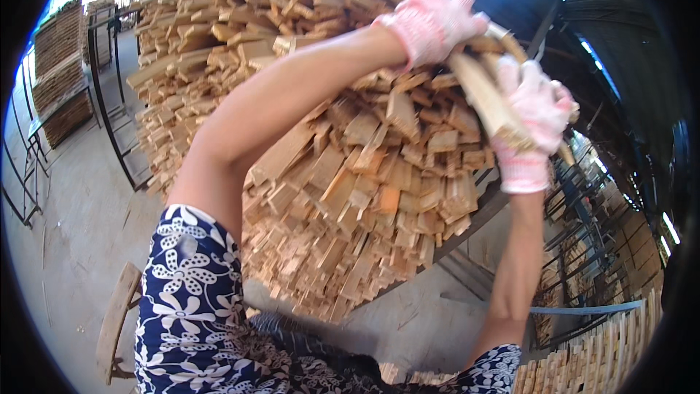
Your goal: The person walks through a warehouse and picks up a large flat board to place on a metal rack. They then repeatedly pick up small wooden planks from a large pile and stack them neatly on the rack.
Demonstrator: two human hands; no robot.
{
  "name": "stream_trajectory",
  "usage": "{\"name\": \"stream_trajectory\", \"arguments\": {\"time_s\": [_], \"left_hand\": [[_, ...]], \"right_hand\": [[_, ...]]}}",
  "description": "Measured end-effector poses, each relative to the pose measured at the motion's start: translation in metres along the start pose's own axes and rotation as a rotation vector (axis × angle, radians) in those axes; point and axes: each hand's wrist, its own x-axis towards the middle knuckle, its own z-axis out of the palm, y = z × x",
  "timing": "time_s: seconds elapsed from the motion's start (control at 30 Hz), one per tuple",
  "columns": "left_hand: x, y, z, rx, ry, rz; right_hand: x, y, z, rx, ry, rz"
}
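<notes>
Both my hands wear pinkish-white knitted gloves and are raised at the upper right of a big pile of sawn wooden strips (386, 124). My right hand (538, 106) is closed round a few loose wooden strips (487, 98), one thick piece slanting down in front of the palm with its cut end toward me. My left hand (437, 20) reaches across the pile, its fingers bent over the upper ends of strips beside the right hand. Its palm side is hidden, and the fingers are slightly blurred.
The pile rests on a dark metal frame (467, 230). Stacked wood (62, 76) and black metal racks (109, 102) stand at the left. A wooden stool (117, 321) is at the lower left. More upright strips (598, 350) stand at the lower right, by a bluish bar (583, 310).
</notes>
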Motion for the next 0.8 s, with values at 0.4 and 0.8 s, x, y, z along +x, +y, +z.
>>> {"name": "stream_trajectory", "arguments": {"time_s": [0.4,0.8], "left_hand": [[-0.016,0.014,-0.055,-0.079,-0.165,-0.038],[0.005,-0.019,-0.086,-0.384,-0.466,0.064]], "right_hand": [[-0.017,0.032,-0.063,0.400,-0.135,-0.096],[-0.078,0.106,0.057,1.874,-0.320,0.916]]}}
